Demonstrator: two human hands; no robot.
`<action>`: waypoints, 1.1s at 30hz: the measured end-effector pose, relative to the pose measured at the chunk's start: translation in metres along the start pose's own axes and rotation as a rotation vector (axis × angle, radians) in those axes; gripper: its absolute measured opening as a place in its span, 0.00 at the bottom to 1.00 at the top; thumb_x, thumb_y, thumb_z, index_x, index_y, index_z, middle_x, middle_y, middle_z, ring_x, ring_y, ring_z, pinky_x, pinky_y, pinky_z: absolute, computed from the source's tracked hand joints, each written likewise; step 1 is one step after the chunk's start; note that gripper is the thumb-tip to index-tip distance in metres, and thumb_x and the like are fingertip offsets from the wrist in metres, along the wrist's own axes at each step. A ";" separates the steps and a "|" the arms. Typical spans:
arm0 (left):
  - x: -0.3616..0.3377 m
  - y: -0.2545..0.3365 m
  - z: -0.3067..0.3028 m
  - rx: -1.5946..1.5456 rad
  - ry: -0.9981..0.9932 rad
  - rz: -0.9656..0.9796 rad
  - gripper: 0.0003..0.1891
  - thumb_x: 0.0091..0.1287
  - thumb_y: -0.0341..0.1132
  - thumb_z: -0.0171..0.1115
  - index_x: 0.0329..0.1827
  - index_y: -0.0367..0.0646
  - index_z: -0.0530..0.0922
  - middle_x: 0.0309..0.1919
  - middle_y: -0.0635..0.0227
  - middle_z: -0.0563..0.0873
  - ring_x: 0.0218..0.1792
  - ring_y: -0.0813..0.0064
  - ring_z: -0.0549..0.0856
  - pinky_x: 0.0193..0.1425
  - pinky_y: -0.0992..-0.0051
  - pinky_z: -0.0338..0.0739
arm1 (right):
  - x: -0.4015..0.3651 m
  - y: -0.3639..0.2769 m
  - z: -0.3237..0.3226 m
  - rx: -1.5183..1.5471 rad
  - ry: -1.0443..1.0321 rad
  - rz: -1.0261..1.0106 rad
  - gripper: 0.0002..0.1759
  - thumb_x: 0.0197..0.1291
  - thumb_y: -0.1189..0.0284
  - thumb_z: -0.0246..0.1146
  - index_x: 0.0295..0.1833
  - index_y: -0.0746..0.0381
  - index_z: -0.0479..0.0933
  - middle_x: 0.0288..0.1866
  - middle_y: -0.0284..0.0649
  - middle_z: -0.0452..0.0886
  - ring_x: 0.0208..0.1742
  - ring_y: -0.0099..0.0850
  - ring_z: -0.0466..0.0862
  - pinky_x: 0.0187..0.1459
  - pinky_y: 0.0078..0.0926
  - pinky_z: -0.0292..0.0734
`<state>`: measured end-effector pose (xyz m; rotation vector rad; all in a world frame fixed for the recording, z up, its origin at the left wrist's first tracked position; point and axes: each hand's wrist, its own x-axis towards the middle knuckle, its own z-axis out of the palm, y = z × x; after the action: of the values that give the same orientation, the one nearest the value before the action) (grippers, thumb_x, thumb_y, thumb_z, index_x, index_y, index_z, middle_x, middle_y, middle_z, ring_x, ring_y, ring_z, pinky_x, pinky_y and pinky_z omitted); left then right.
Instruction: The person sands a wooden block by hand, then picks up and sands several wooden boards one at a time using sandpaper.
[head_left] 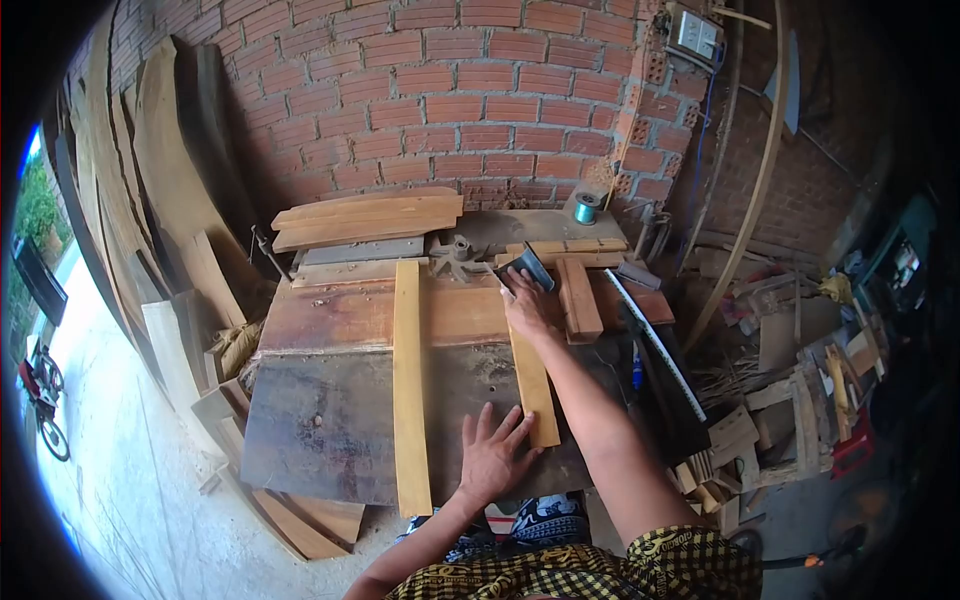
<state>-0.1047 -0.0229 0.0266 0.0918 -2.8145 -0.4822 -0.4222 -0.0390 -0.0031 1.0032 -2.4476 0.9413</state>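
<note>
My right hand is closed on a dark grey sheet of sandpaper, at the far end of a light wooden strip. Part of the sheet curls up beyond my fingers. My left hand lies flat with fingers spread, its fingertips touching the near end of that strip. To the left, a longer wooden strip lies across the worktable, apart from both hands. A reddish wooden block lies just right of my right hand.
Stacked boards and a spool of blue-green line lie at the back by the brick wall. A long metal ruler and a blue pen are on the right. Tall planks lean at left; scrap wood fills the right floor.
</note>
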 end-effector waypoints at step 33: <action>0.005 -0.008 0.006 -0.034 -0.054 -0.004 0.32 0.75 0.54 0.53 0.80 0.53 0.62 0.77 0.67 0.69 0.79 0.57 0.61 0.81 0.48 0.48 | 0.004 -0.026 -0.006 -0.276 -0.072 0.116 0.28 0.63 0.73 0.56 0.70 0.64 0.70 0.78 0.48 0.64 0.78 0.53 0.62 0.72 0.53 0.61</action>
<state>-0.1115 -0.0292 0.0196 0.0789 -2.8581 -0.5412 -0.4059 -0.0504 0.0153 0.8199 -2.6278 0.5863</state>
